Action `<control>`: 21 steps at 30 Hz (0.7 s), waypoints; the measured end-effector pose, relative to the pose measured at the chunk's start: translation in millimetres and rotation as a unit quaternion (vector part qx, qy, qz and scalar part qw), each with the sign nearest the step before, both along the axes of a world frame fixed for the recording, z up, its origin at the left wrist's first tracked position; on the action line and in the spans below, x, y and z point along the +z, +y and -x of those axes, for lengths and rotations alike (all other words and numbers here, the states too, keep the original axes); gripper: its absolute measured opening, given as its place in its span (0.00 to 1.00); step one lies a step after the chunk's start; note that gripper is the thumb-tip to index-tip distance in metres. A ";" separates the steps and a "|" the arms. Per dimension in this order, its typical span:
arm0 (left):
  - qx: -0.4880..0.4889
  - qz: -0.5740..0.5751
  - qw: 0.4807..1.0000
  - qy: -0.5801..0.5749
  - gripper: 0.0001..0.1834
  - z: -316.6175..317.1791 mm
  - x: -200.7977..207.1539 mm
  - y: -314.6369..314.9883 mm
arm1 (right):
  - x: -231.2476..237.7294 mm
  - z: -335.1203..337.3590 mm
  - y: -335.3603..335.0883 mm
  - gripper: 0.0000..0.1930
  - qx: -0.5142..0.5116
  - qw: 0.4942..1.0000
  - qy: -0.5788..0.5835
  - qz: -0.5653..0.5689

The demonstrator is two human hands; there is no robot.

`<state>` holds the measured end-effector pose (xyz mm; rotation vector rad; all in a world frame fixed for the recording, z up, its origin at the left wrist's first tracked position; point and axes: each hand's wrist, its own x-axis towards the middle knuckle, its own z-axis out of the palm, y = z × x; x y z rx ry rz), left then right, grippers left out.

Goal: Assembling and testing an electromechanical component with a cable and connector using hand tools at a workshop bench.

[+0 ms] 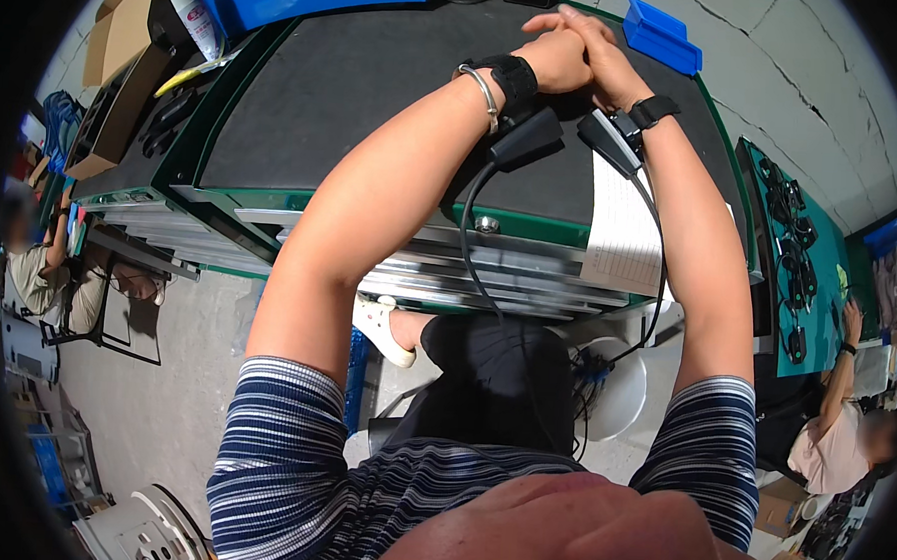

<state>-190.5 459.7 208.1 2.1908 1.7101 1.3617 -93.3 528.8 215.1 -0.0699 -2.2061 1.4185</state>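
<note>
The black mat (357,86) lies bare to the left of the clasped left hand (558,57) and right hand (600,54). A blue bin (661,34) stands near on the right, a paper sheet (621,232) lies under the right forearm, and a bottle (197,17) and cardboard box (118,65) crowd the far left edge.

Two hands clasped together over the far part of a black worktop

The left hand (558,57) and the right hand (600,54) are interlocked, fingers folded over one another, with both arms stretched straight out. They hold nothing. They hover over the black worktop (357,86) near its far edge, toward the far right corner. Each wrist wears a black strap carrying a small black device with a cable; the left wrist also bears a silver bangle.
</note>
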 end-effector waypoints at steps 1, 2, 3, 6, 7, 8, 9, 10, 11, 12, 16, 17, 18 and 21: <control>0.005 0.014 1.000 0.017 0.23 0.9 -2.2 1.0 | -1.6 -0.7 -0.5 0.27 -0.002 1.000 -0.011 0.008; 0.024 0.034 0.999 0.032 0.23 2.1 -4.6 1.9 | -2.0 -0.5 -0.8 0.27 -0.002 1.000 -0.011 0.008; 0.026 -0.017 0.999 0.011 0.16 0.6 -7.2 4.2 | -1.5 -0.1 -1.1 0.27 0.003 1.000 -0.009 0.028; 0.033 -0.026 0.999 0.007 0.17 -0.6 -12.7 6.5 | 5.6 0.7 -1.5 0.25 0.020 0.999 0.031 0.040; 0.045 -0.012 0.999 0.012 0.17 -1.8 -12.5 7.3 | 8.6 0.8 -1.6 0.24 0.017 0.997 0.059 0.038; 0.065 0.005 0.998 0.022 0.17 -3.8 -12.5 7.2 | 11.2 0.2 -1.8 0.24 0.030 0.997 0.067 0.035; 0.095 0.026 0.994 0.045 0.18 -9.0 -10.5 10.0 | 13.1 0.3 -2.2 0.26 0.022 0.995 0.092 0.010; 0.156 0.055 0.982 0.089 0.18 -15.8 -8.7 14.8 | 12.9 -0.4 -3.2 0.28 0.015 0.993 0.118 -0.015; 0.252 0.096 0.950 0.157 0.18 -23.4 -6.3 22.1 | 13.1 1.6 -3.4 0.26 0.020 0.995 0.080 0.051; 0.394 0.159 0.872 0.244 0.19 -37.4 -4.6 34.6 | 11.4 1.1 -3.6 0.26 0.021 0.995 0.076 0.057; 0.703 0.449 0.330 0.441 0.20 -88.2 -3.2 98.1 | 3.7 -1.4 -0.2 0.23 -0.031 0.987 -0.034 0.151; 0.709 0.437 0.320 0.451 0.18 -82.9 -11.6 107.6 | 4.7 -5.2 2.9 0.26 -0.051 0.994 -0.039 0.091; 0.715 0.424 0.310 0.460 0.17 -78.4 -18.4 115.4 | 6.9 0.2 5.7 0.26 -0.031 0.992 -0.088 0.089; 0.723 0.338 0.320 0.511 0.15 -64.1 -25.4 134.2 | 10.9 1.7 10.4 0.25 -0.002 0.990 -0.122 0.075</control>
